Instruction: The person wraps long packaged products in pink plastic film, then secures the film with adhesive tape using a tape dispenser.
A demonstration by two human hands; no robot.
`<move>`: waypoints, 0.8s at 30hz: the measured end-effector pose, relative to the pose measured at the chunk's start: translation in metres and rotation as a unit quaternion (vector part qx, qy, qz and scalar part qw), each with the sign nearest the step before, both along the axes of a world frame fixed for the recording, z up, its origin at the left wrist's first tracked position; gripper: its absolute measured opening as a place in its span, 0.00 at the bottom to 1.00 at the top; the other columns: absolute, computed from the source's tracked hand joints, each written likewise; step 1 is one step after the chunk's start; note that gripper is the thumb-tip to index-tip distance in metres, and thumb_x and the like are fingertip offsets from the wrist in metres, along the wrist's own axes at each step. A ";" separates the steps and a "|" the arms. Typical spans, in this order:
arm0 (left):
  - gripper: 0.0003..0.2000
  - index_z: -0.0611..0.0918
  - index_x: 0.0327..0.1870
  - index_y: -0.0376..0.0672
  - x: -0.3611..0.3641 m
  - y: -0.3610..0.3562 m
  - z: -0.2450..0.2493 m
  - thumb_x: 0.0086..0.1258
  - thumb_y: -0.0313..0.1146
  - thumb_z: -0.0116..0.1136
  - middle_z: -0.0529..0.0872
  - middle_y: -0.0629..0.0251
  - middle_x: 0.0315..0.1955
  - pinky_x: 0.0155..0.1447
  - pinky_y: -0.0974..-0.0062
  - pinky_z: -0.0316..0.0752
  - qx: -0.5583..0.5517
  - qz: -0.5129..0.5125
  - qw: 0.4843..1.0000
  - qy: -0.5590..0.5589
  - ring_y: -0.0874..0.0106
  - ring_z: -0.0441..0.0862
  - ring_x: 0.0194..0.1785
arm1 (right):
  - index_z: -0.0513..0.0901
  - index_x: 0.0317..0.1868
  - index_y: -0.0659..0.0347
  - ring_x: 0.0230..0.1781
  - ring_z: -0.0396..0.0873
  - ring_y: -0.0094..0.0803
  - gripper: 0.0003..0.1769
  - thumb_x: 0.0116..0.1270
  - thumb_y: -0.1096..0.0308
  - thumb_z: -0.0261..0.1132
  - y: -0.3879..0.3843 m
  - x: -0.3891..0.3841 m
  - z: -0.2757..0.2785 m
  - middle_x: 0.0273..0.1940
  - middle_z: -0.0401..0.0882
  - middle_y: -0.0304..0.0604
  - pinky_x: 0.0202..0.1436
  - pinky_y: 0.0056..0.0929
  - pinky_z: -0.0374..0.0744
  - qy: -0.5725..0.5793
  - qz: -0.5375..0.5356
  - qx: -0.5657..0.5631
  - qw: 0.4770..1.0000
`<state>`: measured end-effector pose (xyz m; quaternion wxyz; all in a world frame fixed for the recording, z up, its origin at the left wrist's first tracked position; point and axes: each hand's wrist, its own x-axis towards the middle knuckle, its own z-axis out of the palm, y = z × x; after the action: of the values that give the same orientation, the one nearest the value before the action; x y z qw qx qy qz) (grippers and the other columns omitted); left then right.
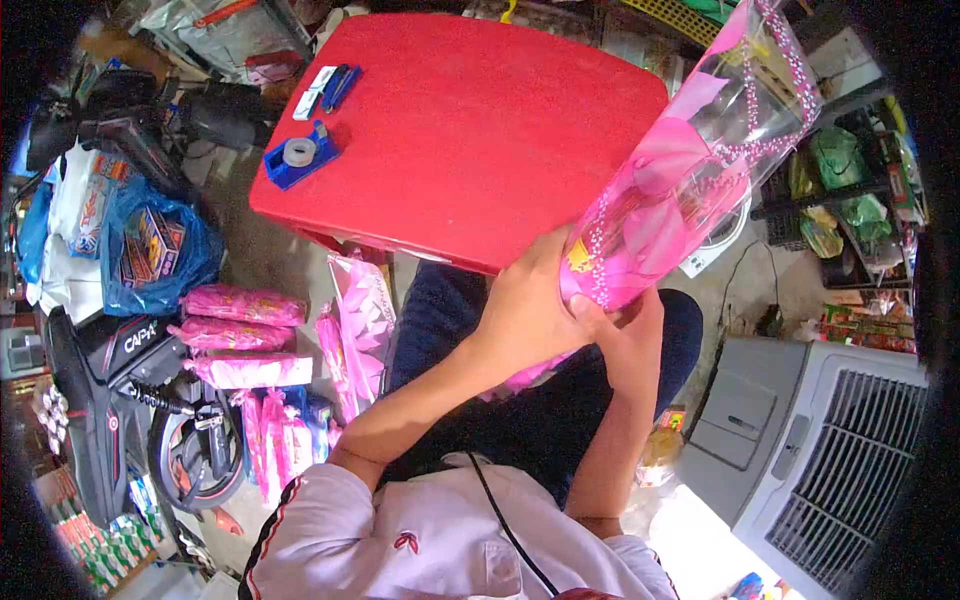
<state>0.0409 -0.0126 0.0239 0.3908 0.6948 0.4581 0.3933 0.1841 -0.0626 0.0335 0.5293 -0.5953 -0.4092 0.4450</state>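
Both hands are wrapped round the lower end of a pink bouquet (pixel 655 205) in clear plastic with white and pink dotted bands. It tilts up to the right, over the right edge of the red table (pixel 480 120). My left hand (pixel 530 310) grips it from the left side; my right hand (pixel 630 335) holds its base from below and the right. A yellow label shows near the base. On the table's left part are a blue tape dispenser (pixel 300 155), a dark blue stapler (pixel 342 88) and a small white box (pixel 316 93).
Pink wrapped packages (pixel 245 305) are stacked left of my legs, with more pink bundles (pixel 360 320) beside them. A motorbike (pixel 110 380) and a blue plastic bag (pixel 165 250) stand at the left. A grey air cooler (pixel 800 440) is at the lower right.
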 end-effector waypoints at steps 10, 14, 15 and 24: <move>0.39 0.72 0.74 0.34 -0.020 0.032 -0.006 0.63 0.35 0.79 0.86 0.57 0.57 0.67 0.67 0.76 -0.151 -0.214 0.937 -0.230 0.68 0.83 0.62 | 0.74 0.67 0.69 0.58 0.83 0.34 0.39 0.59 0.66 0.84 0.001 0.036 -0.002 0.58 0.84 0.46 0.67 0.37 0.79 0.131 0.026 0.026 0.991; 0.35 0.73 0.73 0.36 -0.018 0.034 -0.001 0.66 0.29 0.76 0.85 0.61 0.60 0.68 0.69 0.75 -0.236 -0.226 0.910 -0.253 0.72 0.81 0.63 | 0.74 0.68 0.69 0.59 0.82 0.34 0.39 0.61 0.65 0.83 0.006 0.040 0.002 0.60 0.84 0.46 0.68 0.37 0.78 0.140 0.043 0.034 0.989; 0.36 0.72 0.74 0.36 -0.017 0.035 -0.001 0.65 0.28 0.77 0.83 0.60 0.63 0.71 0.67 0.74 -0.255 -0.227 0.905 -0.253 0.71 0.80 0.66 | 0.74 0.68 0.69 0.60 0.82 0.34 0.38 0.62 0.65 0.82 0.008 0.039 0.004 0.60 0.83 0.46 0.69 0.37 0.77 0.143 0.046 0.041 0.988; 0.32 0.79 0.65 0.35 -0.014 0.040 0.003 0.59 0.29 0.81 0.88 0.65 0.53 0.61 0.72 0.80 -0.155 -0.205 0.932 -0.254 0.76 0.83 0.56 | 0.72 0.71 0.68 0.65 0.79 0.33 0.39 0.66 0.62 0.79 0.021 0.042 0.009 0.64 0.81 0.45 0.72 0.37 0.75 0.179 0.103 0.040 0.978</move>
<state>0.0268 0.0277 0.0271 0.6694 0.5814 0.2463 0.3914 0.2261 -0.0414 0.0427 0.5692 -0.4388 -0.3840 0.5796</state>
